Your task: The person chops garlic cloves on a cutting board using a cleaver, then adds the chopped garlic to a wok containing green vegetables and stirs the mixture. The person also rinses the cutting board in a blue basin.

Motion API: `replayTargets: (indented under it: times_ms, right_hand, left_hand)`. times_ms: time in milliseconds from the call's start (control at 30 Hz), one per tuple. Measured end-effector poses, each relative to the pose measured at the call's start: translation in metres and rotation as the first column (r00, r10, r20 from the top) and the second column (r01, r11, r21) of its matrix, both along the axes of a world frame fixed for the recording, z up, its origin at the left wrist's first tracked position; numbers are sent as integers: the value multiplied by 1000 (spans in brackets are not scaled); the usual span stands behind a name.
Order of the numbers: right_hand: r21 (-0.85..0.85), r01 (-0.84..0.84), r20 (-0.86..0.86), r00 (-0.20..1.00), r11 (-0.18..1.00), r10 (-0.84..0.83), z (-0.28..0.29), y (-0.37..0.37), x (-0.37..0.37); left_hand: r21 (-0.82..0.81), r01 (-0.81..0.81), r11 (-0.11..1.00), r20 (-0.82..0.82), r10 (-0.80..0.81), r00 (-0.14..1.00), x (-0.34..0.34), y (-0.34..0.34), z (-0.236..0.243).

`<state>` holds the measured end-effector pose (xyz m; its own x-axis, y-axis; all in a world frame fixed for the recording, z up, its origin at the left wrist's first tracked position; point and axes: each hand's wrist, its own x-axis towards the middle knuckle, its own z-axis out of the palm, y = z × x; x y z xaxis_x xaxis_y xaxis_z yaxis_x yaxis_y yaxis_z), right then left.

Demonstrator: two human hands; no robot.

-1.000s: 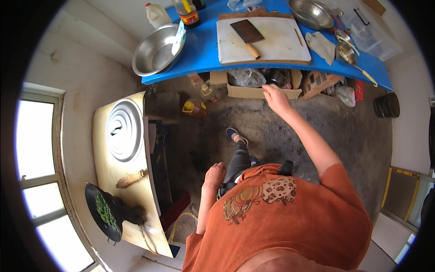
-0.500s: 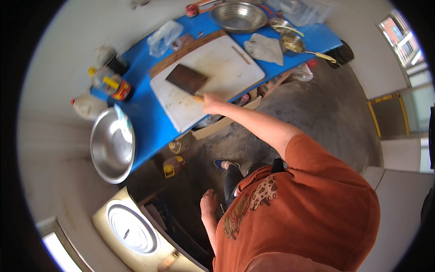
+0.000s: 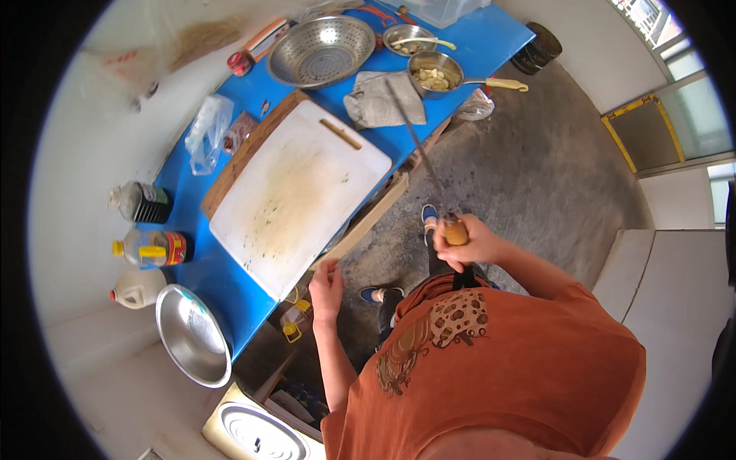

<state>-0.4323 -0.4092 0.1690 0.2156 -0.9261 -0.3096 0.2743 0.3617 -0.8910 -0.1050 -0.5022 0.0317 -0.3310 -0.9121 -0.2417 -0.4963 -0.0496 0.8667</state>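
My right hand (image 3: 469,244) grips the wooden handle of a cleaver (image 3: 418,142), held off the table in front of my body. Its blade shows edge-on as a thin dark line, slanting up toward a grey cloth (image 3: 383,98). My left hand (image 3: 326,290) hovers by the near edge of the white cutting board (image 3: 307,149), holding nothing, its fingers loosely bent. Green scraps and a yellowish stain mark the board. Beneath its far side lies a brown wooden board (image 3: 253,149).
On the blue table (image 3: 172,203) stand a colander (image 3: 322,54), a pan of pale pieces (image 3: 435,74), a small metal bowl (image 3: 409,40) and several bottles (image 3: 152,248). A steel basin (image 3: 192,335) is at the left corner. A lidded cooker (image 3: 261,437) stands lower left.
My right hand has lifted the cleaver off the cutting board and drawn it right, toward my body. The blade has turned edge-on. My left hand has risen toward the board's near edge.
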Motion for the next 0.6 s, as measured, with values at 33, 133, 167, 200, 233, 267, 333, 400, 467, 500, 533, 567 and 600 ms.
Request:
replayTargets:
  times_ms: [33, 133, 167, 200, 233, 267, 333, 400, 467, 500, 533, 567, 600]
  right_hand:
    - [84, -37, 6, 999, 996, 37, -1, 4, -22]
    - [167, 271, -191, 952, 948, -239, -18, 19, -65]
    - [114, 310, -214, 936, 944, -281, -30, 24, -84]
    - [65, 356, -233, 914, 932, -333, -51, 34, -104]
    - [28, 398, -261, 888, 917, -378, -67, 47, -124]
    - [44, 453, -302, 856, 890, -420, -79, 57, -141]
    - [98, 502, -475, 783, 860, -403, -114, 81, -181]
    - [244, 505, -563, 769, 828, -303, -116, 84, -211]
    - [304, 544, -618, 737, 782, -272, -127, 94, -229]
    - [331, 562, -642, 723, 758, -255, -136, 100, -234]
    - [380, 582, -593, 750, 719, -294, -145, 106, -240]
    - [431, 593, -542, 773, 680, -330, -155, 113, -245]
    - [484, 600, -490, 789, 636, -371, -164, 120, -248]
  left_hand:
    - [-15, 46, 999, -10, -46, 999, -30, -13, 6]
    - [-106, 173, 979, -21, -176, 984, -136, -61, 37]
    - [-154, 191, 969, -17, -196, 981, -169, -75, 46]
    - [-251, 241, 937, -16, -253, 967, -208, -94, 58]
    - [-332, 285, 899, -21, -309, 951, -248, -109, 70]
    - [-344, 333, 878, 4, -353, 936, -286, -124, 79]
    - [-439, 401, 804, 44, -427, 903, -355, -161, 80]
    - [-549, 488, 678, 129, -508, 851, -418, -198, 62]
    - [-545, 623, 561, 332, -538, 775, -464, -231, 27]
    - [-499, 700, 511, 462, -526, 714, -479, -245, 8]
    - [-357, 773, 525, 572, -532, 625, -498, -256, 4]
    - [-203, 817, 540, 663, -538, 520, -512, -264, -1]
    - [-42, 835, 549, 734, -550, 398, -522, -268, -5]
